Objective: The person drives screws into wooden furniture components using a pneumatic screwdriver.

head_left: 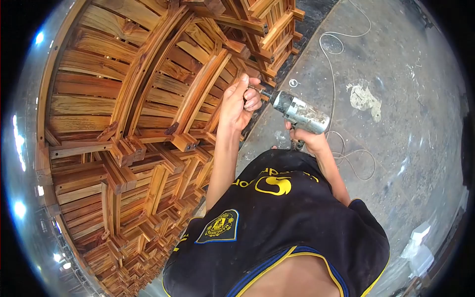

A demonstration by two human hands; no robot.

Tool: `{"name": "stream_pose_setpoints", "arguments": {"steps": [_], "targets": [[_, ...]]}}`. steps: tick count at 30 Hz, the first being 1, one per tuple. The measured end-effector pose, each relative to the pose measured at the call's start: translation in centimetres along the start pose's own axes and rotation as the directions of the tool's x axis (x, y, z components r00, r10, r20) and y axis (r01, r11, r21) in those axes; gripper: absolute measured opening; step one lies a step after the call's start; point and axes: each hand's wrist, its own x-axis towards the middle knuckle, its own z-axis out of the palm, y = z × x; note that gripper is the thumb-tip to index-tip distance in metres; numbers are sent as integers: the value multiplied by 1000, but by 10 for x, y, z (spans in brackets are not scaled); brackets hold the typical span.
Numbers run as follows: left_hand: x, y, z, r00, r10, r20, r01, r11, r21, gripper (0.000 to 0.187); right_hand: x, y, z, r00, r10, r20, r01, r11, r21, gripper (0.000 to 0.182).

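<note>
My right hand point(309, 139) is wrapped round the grip of a worn, silver-and-black pistol-shaped air driver point(301, 114). The driver's nose and dark bit point left, at my left hand point(241, 101). The fingers of that hand are curled closed at the tip of the bit, thumb uppermost. Anything small between them is hidden. Just beyond my left hand stand slatted wooden chairs point(198, 94), packed close together, with curved rails and square leg ends showing.
More stacked wooden furniture point(133, 198) fills the left side. A thin hose point(332, 74) loops over the grey concrete floor point(396, 123) on the right. A pale dried patch point(363, 100) marks the floor, and white plastic scraps point(419, 247) lie at lower right.
</note>
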Motion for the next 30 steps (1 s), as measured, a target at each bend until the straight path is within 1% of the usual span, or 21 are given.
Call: {"name": "stream_pose_setpoints", "arguments": {"steps": [1, 3, 5, 6, 8, 9, 11, 12, 14, 15, 17, 18, 20, 21, 23, 24, 26, 27, 29, 30], "targets": [[1, 1, 1, 999, -17, 43, 19, 998, -55, 31, 0, 1, -1, 1000, -11, 12, 10, 999, 37, 45], [1, -1, 5, 999, 3, 36, -1, 998, -66, 31, 0, -1, 2, 1000, -10, 12, 9, 999, 33, 44], [0, -1, 9, 999, 43, 13, -40, 991, -131, 32, -1, -7, 9, 1000, -12, -16, 12, 1000, 28, 41], [0, -2, 12, 999, 40, 15, -38, 991, -125, 32, -1, -8, 9, 1000, -15, -18, 15, 999, 33, 41], [-1, -4, 16, 995, 97, -26, -99, 991, -88, 33, -1, -8, 9, 999, -26, -30, 27, 999, 30, 41], [-1, -5, 17, 995, 92, -25, -94, 992, -84, 33, -2, -9, 8, 999, -27, -35, 28, 999, 34, 41], [0, -7, 19, 986, 155, -55, -151, 986, 71, 33, -3, -11, 5, 1000, -22, 2, 22, 1000, 9, 40], [1, -9, 22, 987, 151, -53, -147, 986, 74, 33, -2, -11, 3, 1000, -23, -2, 23, 1000, 12, 40], [2, -14, 28, 973, 195, -120, -176, 973, 146, 32, -2, -8, -2, 1000, -5, -2, 5, 999, 35, 40], [2, -14, 29, 974, 192, -123, -173, 973, 150, 32, -1, -5, -4, 1000, -3, -3, 3, 999, 40, 40], [5, -12, 29, 988, 114, -100, -98, 983, 155, 33, 2, -2, -8, 1000, -13, 9, 12, 994, 107, 40], [4, -12, 31, 989, 112, -101, -95, 982, 161, 33, 3, -2, -9, 1000, -14, 8, 13, 993, 114, 40], [0, -11, 36, 996, 85, -14, -84, 994, 68, 32, 4, -3, -9, 1000, -2, -7, 4, 981, 196, 41], [-2, -12, 37, 996, 82, -16, -81, 994, 75, 32, 5, -3, -10, 1000, -2, -8, 4, 979, 203, 41], [-5, -16, 39, 993, 115, 19, -115, 993, 34, 35, 9, -4, -15, 996, -63, 61, 45, 965, 260, 46], [-8, -18, 36, 993, 115, 13, -115, 993, 36, 35, 9, -4, -16, 996, -58, 64, 39, 964, 263, 46], [-11, -29, 22, 1000, 26, -12, -28, 986, -167, 34, 11, -7, -18, 996, -61, 71, 41, 964, 261, 47], [-10, -34, 11, 999, 30, -20, -33, 985, -170, 34, 13, -7, -18, 995, -55, 77, 33, 965, 260, 47], [-9, -46, -10, 974, -196, -113, 136, 907, -399, 30, 12, -9, -21, 998, -43, 44, 32, 973, 229, 42], [-8, -51, -18, 972, -197, -130, 129, 905, -406, 27, 13, -8, -22, 998, -51, 45, 39, 971, 238, 43]]}}
